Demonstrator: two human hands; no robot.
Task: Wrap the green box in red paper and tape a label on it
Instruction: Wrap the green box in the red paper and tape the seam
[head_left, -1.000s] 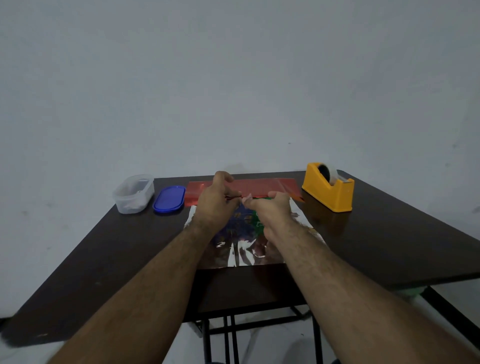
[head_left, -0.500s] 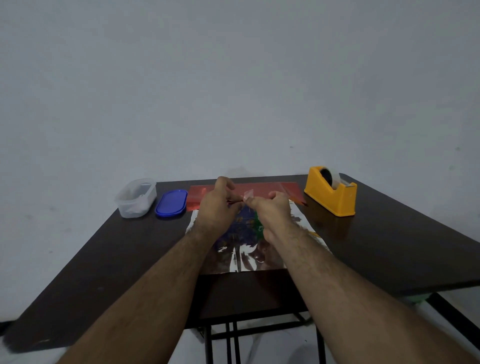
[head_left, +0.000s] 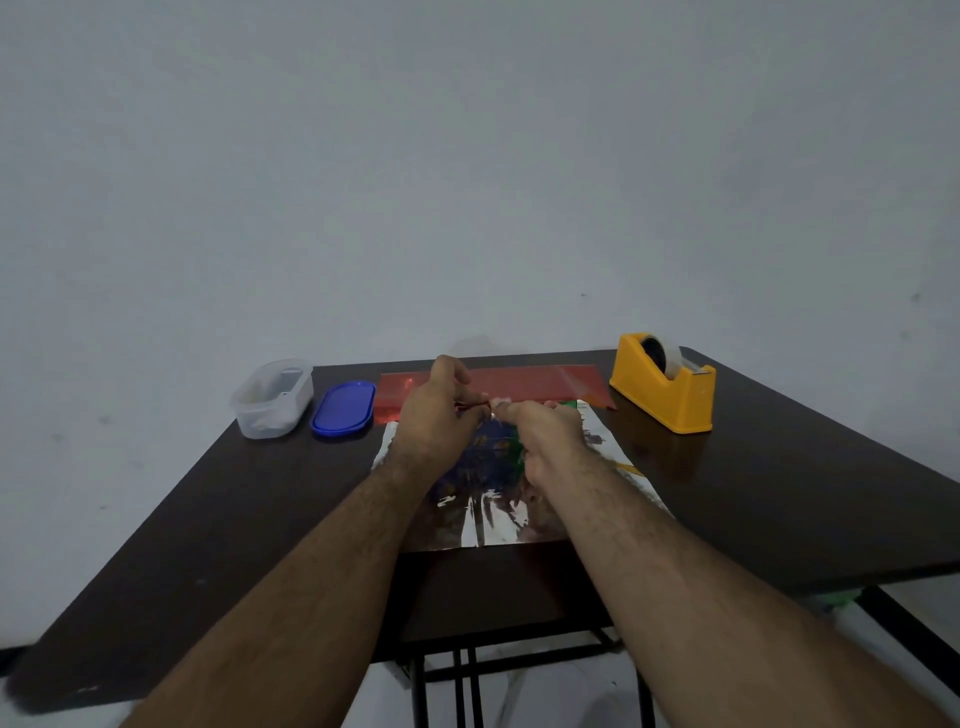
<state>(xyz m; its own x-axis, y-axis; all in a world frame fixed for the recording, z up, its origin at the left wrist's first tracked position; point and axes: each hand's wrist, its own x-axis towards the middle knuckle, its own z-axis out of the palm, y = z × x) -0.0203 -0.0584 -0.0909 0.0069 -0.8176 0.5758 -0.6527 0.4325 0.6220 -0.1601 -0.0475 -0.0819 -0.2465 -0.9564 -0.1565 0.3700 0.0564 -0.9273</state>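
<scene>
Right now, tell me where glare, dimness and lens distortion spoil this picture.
Head view: dim, flat light overall. Bright white glare streaks on the shiny wrapping sheet near the table's front edge. Wide-angle bending bows the table edges and stretches both forearms. The left hand and right hand hide most of the green box; what their fingertips pinch is too small to tell.

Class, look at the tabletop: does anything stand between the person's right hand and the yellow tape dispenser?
Nothing visible does. Between the right hand and the yellow tape dispenser lie only flat wrapping paper and bare table.
</scene>
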